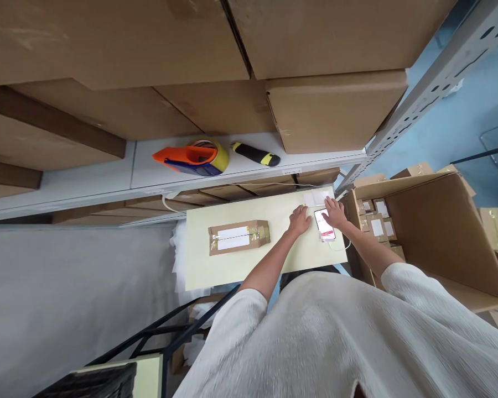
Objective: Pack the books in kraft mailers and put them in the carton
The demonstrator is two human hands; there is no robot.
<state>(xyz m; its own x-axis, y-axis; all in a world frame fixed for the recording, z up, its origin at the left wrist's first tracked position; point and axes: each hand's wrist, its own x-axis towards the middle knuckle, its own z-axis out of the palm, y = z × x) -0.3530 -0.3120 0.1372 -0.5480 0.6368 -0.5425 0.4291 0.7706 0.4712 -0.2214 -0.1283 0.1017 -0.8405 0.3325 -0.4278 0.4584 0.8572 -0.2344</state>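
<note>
My left hand (pixel 299 220) rests on the pale yellow table (pixel 249 265), fingers curled near a small yellow item I cannot make out, just left of a smartphone (pixel 324 225). My right hand (pixel 335 212) lies across the top of that phone, fingers stretched toward a white paper slip (pixel 315 197) at the table's far edge. A white cable runs from the phone along the table's right edge. A taped brown parcel (pixel 239 236) with a white label lies at the middle of the table, apart from both hands.
An orange tape dispenser (pixel 191 158) and a black-and-yellow utility knife (pixel 256 154) lie on the white shelf (pixel 108 177) beyond the table, under large cardboard boxes. An open carton (pixel 435 232) holding several small labelled boxes stands right. A black frame is lower left.
</note>
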